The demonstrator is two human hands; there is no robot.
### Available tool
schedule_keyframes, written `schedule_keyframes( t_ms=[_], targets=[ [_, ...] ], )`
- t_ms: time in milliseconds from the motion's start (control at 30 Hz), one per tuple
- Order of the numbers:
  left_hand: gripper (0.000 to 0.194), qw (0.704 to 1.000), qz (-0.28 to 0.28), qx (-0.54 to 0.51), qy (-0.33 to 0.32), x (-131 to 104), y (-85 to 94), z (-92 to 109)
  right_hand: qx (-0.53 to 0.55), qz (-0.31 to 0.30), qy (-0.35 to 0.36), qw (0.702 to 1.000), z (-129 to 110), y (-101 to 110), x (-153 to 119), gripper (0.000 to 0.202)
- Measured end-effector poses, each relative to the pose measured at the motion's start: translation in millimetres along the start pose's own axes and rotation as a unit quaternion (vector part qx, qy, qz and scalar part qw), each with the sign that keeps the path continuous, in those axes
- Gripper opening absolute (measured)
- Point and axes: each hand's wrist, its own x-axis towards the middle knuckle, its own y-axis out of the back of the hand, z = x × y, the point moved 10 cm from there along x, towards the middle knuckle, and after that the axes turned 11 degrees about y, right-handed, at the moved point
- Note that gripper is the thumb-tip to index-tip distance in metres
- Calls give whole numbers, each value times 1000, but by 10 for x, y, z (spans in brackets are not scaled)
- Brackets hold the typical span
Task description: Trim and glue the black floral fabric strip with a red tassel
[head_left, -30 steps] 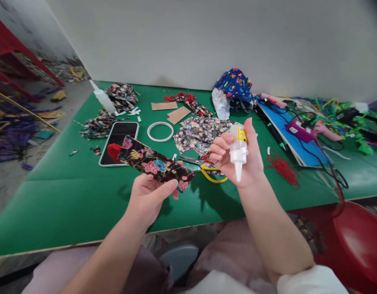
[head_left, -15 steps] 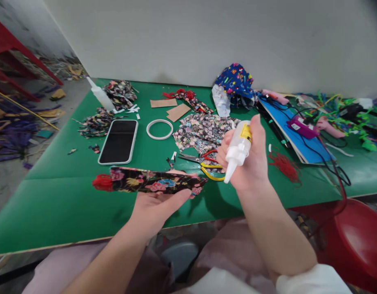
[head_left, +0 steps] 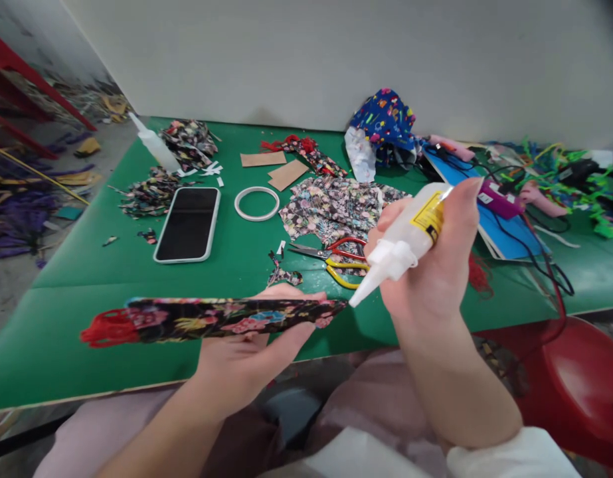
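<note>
My left hand [head_left: 251, 358] is closed around a flat strip of black floral fabric [head_left: 201, 320], thumb in front and fingers behind. Red yarn [head_left: 109, 328] sticks out of the strip's left end. My right hand [head_left: 436, 265] grips a white glue bottle [head_left: 416, 222] with a yellow label, tilted down to the left. Its nozzle tip is at the strip's right end; whether they touch I cannot tell. Just beyond the hands lie scissors [head_left: 331, 255] with red and yellow handles, partly on a pile of floral fabric pieces [head_left: 326, 206].
On the green table [head_left: 87, 279] are a phone [head_left: 187, 224], a roll of white tape [head_left: 236, 202], brown card pieces [head_left: 289, 174] and a second bottle [head_left: 159, 151] among fabric scraps. To the right, a purple device [head_left: 500, 199] with cables rests on a blue folder [head_left: 518, 232]. A red stool [head_left: 580, 378] stands beside the table.
The bottle has come closer to me and its nozzle has moved left and slightly down to the strip's right end. The strip has shifted left and lower, its face tipped more edge-on.
</note>
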Motion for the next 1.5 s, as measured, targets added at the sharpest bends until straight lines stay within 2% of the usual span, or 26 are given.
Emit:
schedule_keyframes(
  t_ms=[200, 500, 633, 700, 1000, 1167, 1267, 1367, 1500],
  targets=[
    [29, 1000, 0, -21, 20, -11, -27, -12, 4, 1, 9, 1000, -11, -5, 6, 63],
    [27, 999, 1, 32, 16, -13, -7, 44, -6, 5, 16, 1000, -16, -13, -16, 58],
    [27, 993, -73, 90, 12, 20, -64, -9, -21, -3, 13, 1000, -27, -17, -14, 59],
    [27, 990, -86, 111, 6, 29, -57, -28, -20, -4, 13, 1000, -29, -12, -9, 60],
    [36, 992, -82, 91, 0, 19, -36, -13, -2, 1, 13, 1000, -20, -27, -16, 61],
    [35, 993, -73, 90, -3, 28, -24, -4, -33, -10, -7, 999, -11, -19, -16, 58],
    [35, 994, -72, 87, -9, 29, -20, 14, -30, 0, 7, 1000, -30, -3, -19, 55],
    [44, 993, -82, 80, -17, 17, -38, 33, -23, 16, 34, 999, -77, 21, -27, 55],
    [52, 995, -78, 57, -27, -7, -51, 43, -66, 4, 37, 997, -104, 12, -41, 56]
  ],
)
